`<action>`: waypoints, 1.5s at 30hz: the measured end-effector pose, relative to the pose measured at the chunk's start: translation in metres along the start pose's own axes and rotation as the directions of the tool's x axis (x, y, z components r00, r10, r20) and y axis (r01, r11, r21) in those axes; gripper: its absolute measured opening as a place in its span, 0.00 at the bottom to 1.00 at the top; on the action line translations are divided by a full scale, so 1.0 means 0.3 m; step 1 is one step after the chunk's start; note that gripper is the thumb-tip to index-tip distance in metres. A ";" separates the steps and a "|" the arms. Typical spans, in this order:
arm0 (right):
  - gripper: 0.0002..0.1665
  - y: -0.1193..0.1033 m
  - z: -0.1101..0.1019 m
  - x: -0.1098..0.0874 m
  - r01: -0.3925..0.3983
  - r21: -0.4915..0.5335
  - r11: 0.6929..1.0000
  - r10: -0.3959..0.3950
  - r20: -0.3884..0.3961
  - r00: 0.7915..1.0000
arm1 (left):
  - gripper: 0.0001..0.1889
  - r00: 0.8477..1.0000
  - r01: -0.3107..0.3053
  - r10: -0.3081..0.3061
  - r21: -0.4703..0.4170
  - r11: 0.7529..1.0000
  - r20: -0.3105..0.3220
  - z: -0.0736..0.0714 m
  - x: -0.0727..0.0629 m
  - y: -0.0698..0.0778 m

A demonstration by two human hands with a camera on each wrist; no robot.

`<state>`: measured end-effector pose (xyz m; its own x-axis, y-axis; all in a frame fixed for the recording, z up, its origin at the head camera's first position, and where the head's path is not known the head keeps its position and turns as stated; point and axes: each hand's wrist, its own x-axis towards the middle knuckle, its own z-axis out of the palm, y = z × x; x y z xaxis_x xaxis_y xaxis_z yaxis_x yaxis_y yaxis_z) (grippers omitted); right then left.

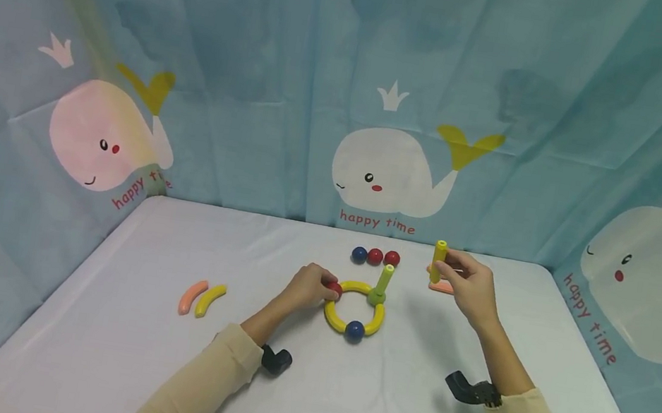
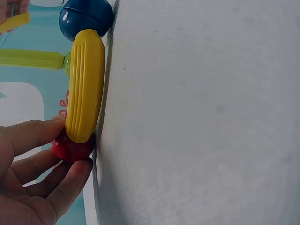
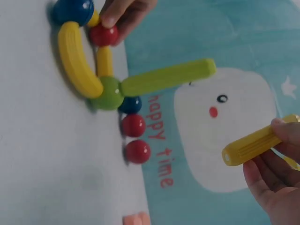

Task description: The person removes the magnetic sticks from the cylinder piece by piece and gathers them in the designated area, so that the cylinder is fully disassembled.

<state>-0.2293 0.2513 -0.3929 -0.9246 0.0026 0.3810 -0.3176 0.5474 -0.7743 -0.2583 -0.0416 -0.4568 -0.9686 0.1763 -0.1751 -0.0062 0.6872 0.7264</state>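
My left hand [image 1: 307, 286] pinches a red ball [image 1: 334, 291] between thumb and curled fingers. That ball is part of a ring lying on the desk [image 1: 92, 342]: three yellow curved pieces [image 1: 334, 318] joined by the red ball, a blue ball [image 1: 354, 331] nearest me and a green ball [image 1: 376, 297]. A light green stick [image 1: 385, 279] rises, tilted slightly, from the green ball. My right hand [image 1: 468, 285] is closed round a yellow stick [image 1: 438, 262], thumb against fingers, holding it almost upright in the air, to the right of the ring. Pink pieces [image 1: 441, 287] lie on the desk, partly hidden by that hand. Beyond the ring, three loose balls [image 1: 375, 257] sit in a row, one blue, two red. Well off to my left, a pink curved piece [image 1: 192, 297] lies beside a loose yellow one [image 1: 210, 300].
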 end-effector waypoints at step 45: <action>0.12 0.279 -0.013 0.032 0.345 -0.649 0.677 0.041 0.502 0.864 | 0.19 0.999 0.039 -0.039 0.005 0.999 -0.011 0.001 -0.014 0.020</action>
<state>-0.2640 0.3004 -0.4522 -0.9174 -0.3957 0.0436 -0.3978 0.9152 -0.0647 -0.2543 -0.0379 -0.4519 -0.9704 0.1411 -0.1960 -0.0432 0.6970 0.7158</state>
